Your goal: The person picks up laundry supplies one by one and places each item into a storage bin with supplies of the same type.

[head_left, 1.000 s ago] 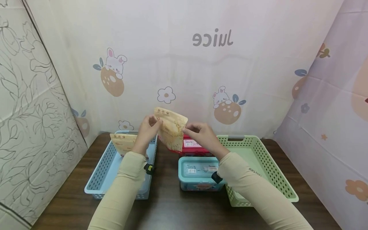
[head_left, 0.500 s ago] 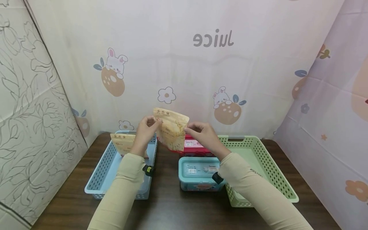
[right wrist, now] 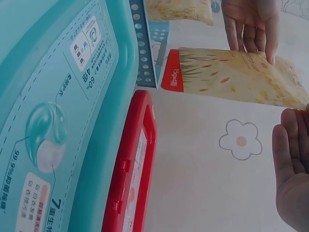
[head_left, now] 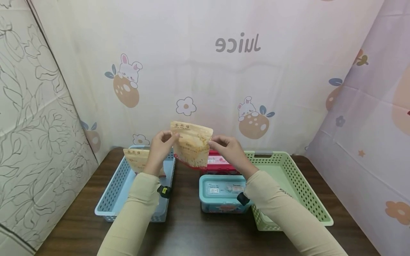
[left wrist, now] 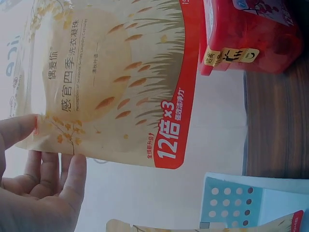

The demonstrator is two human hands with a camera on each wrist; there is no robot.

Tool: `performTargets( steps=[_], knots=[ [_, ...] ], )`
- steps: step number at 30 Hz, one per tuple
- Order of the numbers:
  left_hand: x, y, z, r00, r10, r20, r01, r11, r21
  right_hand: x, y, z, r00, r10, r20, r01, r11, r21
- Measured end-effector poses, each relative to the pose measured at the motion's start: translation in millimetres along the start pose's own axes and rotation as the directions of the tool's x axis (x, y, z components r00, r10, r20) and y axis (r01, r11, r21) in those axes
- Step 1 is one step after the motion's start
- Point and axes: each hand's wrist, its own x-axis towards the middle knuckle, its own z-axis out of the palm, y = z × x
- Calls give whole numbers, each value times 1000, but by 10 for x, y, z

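A beige laundry capsule pouch [head_left: 192, 145] with a red band along its bottom is held up above the table, its printed front toward the head camera. My left hand [head_left: 162, 147] pinches its left side between thumb and fingers. At the opposite edge, my right hand [head_left: 227, 149] pinches with thumb and fingertips. The left wrist view shows the pouch [left wrist: 106, 72] close up, with wheat-like leaves and "12倍×3" printed near its base. A second beige pouch [head_left: 137, 159] stands in the blue basket [head_left: 110, 192], partly hidden behind my left wrist.
A teal lidded box [head_left: 222, 193] sits mid-table, with a red lidded box [head_left: 221, 165] behind it, partly covered by the pouch and right hand. To the right is a green basket [head_left: 298, 177], overlapped by my right forearm. A printed curtain [head_left: 198, 71] hangs behind the dark wooden table [head_left: 189, 234].
The held pouch has turned slightly, so its front faces the head camera more squarely. My right hand has shifted a little to the right with its edge. The baskets and boxes stay put.
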Motion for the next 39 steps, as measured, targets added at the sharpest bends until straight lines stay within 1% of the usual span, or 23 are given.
performTargets(
  steps=[8, 16, 21, 26, 29, 33, 39],
  knots=[
    [-37, -2, -45, 1000, -14, 15, 14, 1000, -28, 11, 47, -28, 1000, 19, -9, -19, 999, 49],
    [-76, 5, -95, 997, -1, 74, 4, 999, -46, 50, 112, -40, 997, 63, -35, -59, 993, 100],
    [-84, -3, -130, 994, -14, 104, 18, 999, -37, 64, 129, -36, 996, 77, -41, -71, 988, 137],
    [-97, -13, -163, 990, 12, 141, -6, 999, -45, 70, 144, -38, 995, 86, -46, -77, 985, 156],
    [-106, -31, -179, 984, 46, 174, -34, 997, -72, 68, 159, -42, 995, 83, -53, -73, 983, 168],
    [-121, -41, -208, 975, 73, 211, -53, 994, -100, 65, 178, -44, 995, 77, -59, -64, 980, 190],
    [-135, -43, -260, 972, 51, 228, -26, 993, -112, 66, 174, -37, 995, 94, -43, -83, 976, 201]
  ],
)
